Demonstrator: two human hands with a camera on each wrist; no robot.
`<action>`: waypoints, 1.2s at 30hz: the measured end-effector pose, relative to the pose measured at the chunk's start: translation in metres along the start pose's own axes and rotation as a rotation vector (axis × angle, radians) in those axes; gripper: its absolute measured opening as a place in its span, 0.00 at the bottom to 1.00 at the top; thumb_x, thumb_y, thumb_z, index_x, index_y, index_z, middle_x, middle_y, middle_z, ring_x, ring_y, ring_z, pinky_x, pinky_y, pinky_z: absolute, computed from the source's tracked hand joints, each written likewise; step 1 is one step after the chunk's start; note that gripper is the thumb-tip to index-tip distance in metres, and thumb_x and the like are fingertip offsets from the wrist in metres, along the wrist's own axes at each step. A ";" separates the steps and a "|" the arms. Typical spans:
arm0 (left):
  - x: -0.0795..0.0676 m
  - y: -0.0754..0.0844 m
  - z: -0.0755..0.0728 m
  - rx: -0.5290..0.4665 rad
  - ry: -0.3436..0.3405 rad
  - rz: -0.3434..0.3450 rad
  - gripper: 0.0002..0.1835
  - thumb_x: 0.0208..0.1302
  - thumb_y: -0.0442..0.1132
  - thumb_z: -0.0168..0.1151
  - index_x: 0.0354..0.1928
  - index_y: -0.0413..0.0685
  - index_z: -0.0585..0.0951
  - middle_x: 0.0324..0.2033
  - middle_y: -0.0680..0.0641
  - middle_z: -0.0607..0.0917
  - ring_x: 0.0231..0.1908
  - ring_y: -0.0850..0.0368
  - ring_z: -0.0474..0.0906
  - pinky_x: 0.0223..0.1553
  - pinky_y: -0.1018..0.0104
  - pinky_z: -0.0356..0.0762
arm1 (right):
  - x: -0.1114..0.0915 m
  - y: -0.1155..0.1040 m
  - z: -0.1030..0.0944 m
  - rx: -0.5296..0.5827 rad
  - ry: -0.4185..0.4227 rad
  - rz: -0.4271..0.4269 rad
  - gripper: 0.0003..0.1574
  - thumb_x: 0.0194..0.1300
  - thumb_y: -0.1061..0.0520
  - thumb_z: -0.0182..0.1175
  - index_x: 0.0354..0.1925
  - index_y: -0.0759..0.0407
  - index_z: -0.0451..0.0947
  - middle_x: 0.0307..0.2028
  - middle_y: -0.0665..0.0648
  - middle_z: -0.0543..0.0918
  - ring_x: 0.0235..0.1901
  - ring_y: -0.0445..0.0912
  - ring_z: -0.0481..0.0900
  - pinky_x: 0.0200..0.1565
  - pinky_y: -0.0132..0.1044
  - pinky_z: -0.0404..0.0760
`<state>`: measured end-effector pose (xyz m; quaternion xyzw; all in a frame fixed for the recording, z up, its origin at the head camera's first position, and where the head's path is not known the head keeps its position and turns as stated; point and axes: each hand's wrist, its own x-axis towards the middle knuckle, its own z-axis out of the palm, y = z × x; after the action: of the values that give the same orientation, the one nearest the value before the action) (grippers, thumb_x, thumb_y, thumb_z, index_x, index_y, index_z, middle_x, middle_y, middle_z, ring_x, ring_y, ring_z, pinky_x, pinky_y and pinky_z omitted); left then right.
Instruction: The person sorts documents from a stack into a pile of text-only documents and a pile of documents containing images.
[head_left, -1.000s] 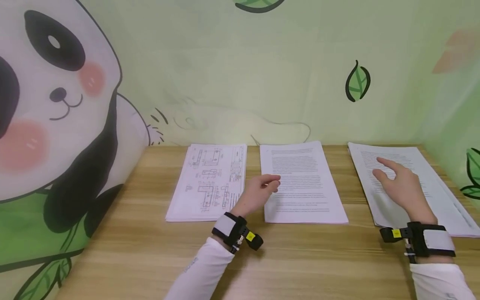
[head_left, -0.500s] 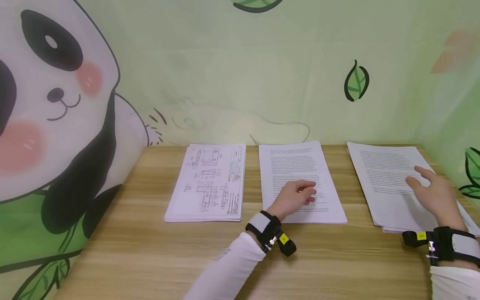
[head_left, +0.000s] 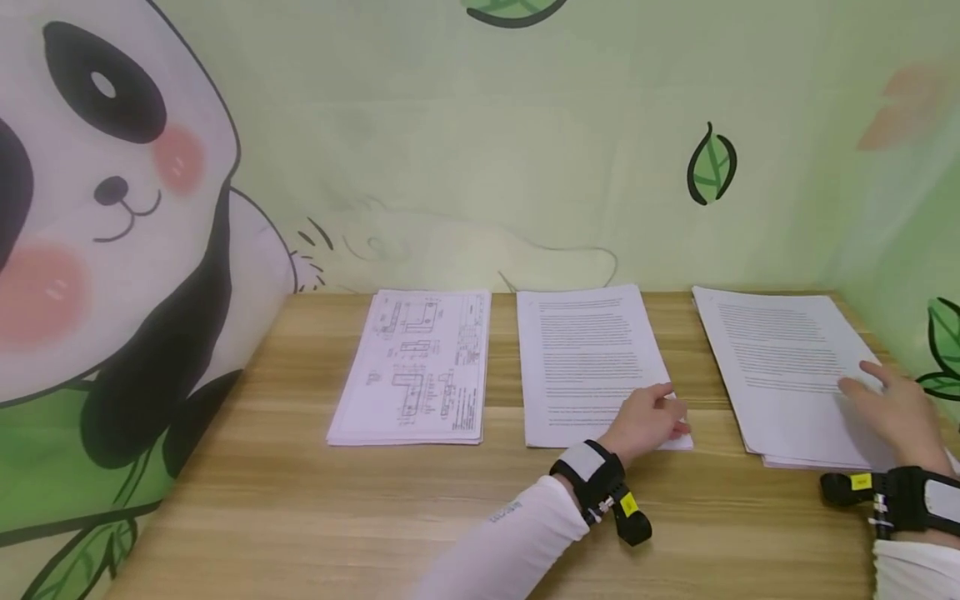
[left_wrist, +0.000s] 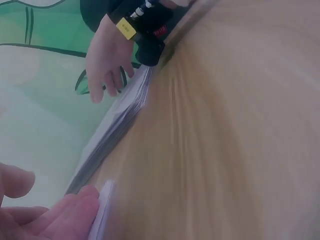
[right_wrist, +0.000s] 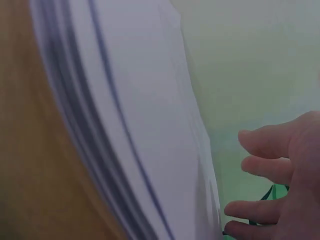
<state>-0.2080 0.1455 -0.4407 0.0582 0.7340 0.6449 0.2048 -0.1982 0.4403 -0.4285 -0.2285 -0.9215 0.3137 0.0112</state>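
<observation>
My left hand [head_left: 648, 423] is at the lower right corner of the middle stack of printed paper [head_left: 581, 358], its fingers loosely bent. In the left wrist view, the left fingers [left_wrist: 75, 212] lie beside that stack's edge; whether they touch it I cannot tell. Over the right side of the right-hand paper stack [head_left: 780, 358] is my right hand [head_left: 903, 421], thumb and fingers spread. The right wrist view shows this hand [right_wrist: 295, 175] holding nothing, with the layered sheet edges [right_wrist: 145, 125] to its left. Contact with the right stack is unclear.
A third stack, topped by a technical drawing [head_left: 427, 367], lies on the left of the wooden table [head_left: 300, 517]. A green cloth backdrop [head_left: 420, 150] with a panda print [head_left: 180, 292] rises behind the table. Both wrists wear black straps with small cameras.
My left hand has moved right across the middle stack, from its left edge to its lower right corner. My right hand has shifted right and slightly nearer. The stacks stay put.
</observation>
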 end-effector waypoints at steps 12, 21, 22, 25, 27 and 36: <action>0.008 -0.003 0.035 -0.159 -0.142 -0.060 0.25 0.61 0.36 0.56 0.60 0.34 0.70 0.41 0.37 0.86 0.41 0.49 0.84 0.46 0.58 0.83 | 0.003 0.002 0.000 -0.068 -0.026 0.005 0.46 0.68 0.45 0.42 0.66 0.80 0.44 0.61 0.89 0.50 0.60 0.80 0.50 0.57 0.72 0.55; 0.014 -0.001 0.048 -0.176 -0.096 -0.065 0.13 0.60 0.33 0.56 0.44 0.34 0.82 0.30 0.40 0.85 0.34 0.53 0.83 0.45 0.53 0.83 | -0.003 -0.010 -0.002 -0.139 0.002 0.011 0.42 0.68 0.48 0.42 0.65 0.80 0.50 0.57 0.87 0.60 0.54 0.77 0.59 0.52 0.67 0.63; 0.014 0.000 0.049 -0.180 -0.097 -0.063 0.13 0.60 0.33 0.56 0.44 0.34 0.82 0.31 0.40 0.85 0.34 0.52 0.83 0.45 0.53 0.83 | -0.004 -0.011 -0.003 -0.139 0.009 0.022 0.41 0.68 0.48 0.42 0.65 0.79 0.51 0.57 0.87 0.60 0.55 0.77 0.59 0.52 0.67 0.63; 0.015 0.000 0.051 -0.195 -0.091 -0.068 0.13 0.60 0.32 0.55 0.44 0.34 0.81 0.34 0.39 0.87 0.37 0.47 0.84 0.45 0.51 0.82 | -0.005 -0.013 -0.004 -0.124 0.027 0.044 0.41 0.68 0.47 0.42 0.65 0.77 0.52 0.58 0.85 0.61 0.56 0.77 0.58 0.51 0.66 0.63; 0.016 0.001 0.053 -0.199 -0.084 -0.069 0.12 0.60 0.32 0.55 0.43 0.34 0.81 0.34 0.39 0.87 0.38 0.45 0.85 0.45 0.51 0.82 | -0.004 -0.014 -0.005 -0.108 0.032 0.057 0.41 0.68 0.46 0.41 0.66 0.76 0.52 0.59 0.85 0.61 0.56 0.77 0.58 0.51 0.66 0.64; 0.016 0.001 0.047 -0.285 -0.062 -0.074 0.08 0.62 0.31 0.52 0.41 0.38 0.78 0.33 0.37 0.86 0.37 0.42 0.84 0.44 0.47 0.81 | -0.008 -0.020 -0.001 -0.054 0.049 -0.050 0.39 0.67 0.46 0.44 0.62 0.77 0.60 0.55 0.84 0.68 0.52 0.74 0.65 0.38 0.57 0.70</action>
<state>-0.2050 0.1944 -0.4467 0.0212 0.6301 0.7323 0.2574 -0.1990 0.4240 -0.4148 -0.2133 -0.9346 0.2825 0.0355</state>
